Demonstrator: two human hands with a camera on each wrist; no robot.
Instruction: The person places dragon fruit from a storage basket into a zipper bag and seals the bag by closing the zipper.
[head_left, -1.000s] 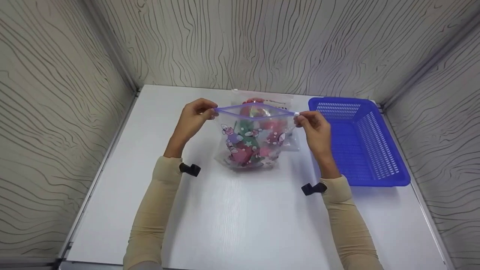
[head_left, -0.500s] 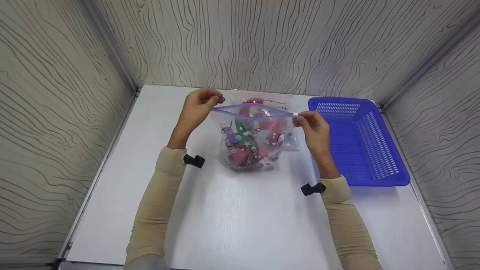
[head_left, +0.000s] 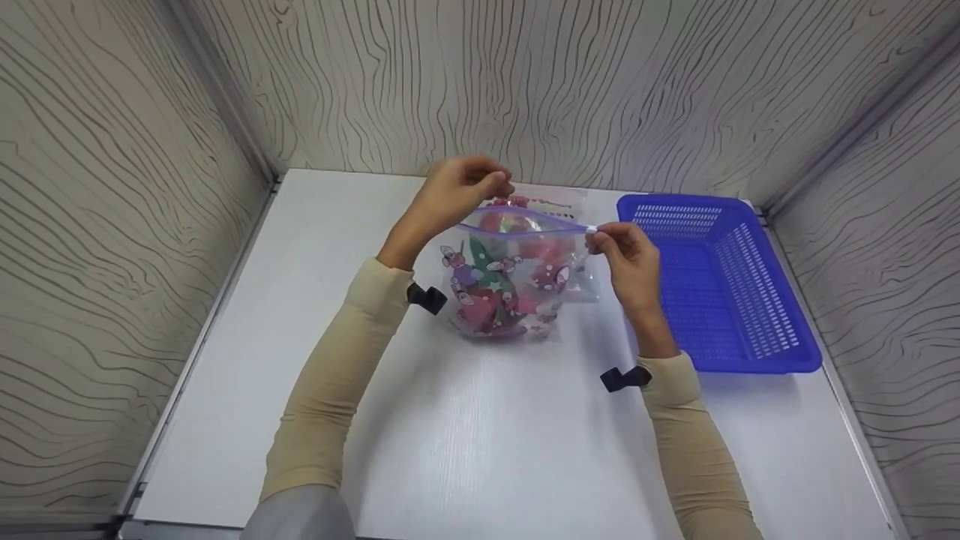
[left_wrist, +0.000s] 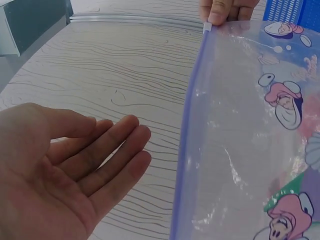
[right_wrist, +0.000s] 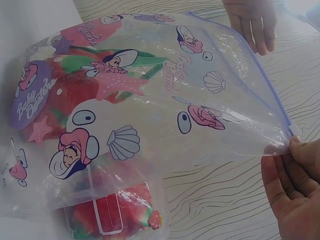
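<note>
A clear zip bag (head_left: 502, 277) printed with pink and purple cartoon figures stands upright on the white table, with red and green things inside. Its purple zip edge (left_wrist: 187, 115) gapes a little. At the right end of that edge my right hand (head_left: 630, 259) pinches the bag's corner beside the white slider (head_left: 592, 229). My left hand (head_left: 461, 191) is over the left part of the bag's mouth, holding nothing. In the left wrist view its fingers (left_wrist: 112, 160) are loosely bent and apart from the zip edge.
Behind the printed bag lies a second clear bag (head_left: 581, 289) with red and green contents, partly hidden. A blue plastic basket (head_left: 780, 300) with slotted sides stands at the right. Wood-grain panels (head_left: 480, 82) close off the table's back and sides.
My left hand has let go of the bag's left corner and moved right and slightly back, over the mouth. The right hand keeps its pinch almost unmoved.
</note>
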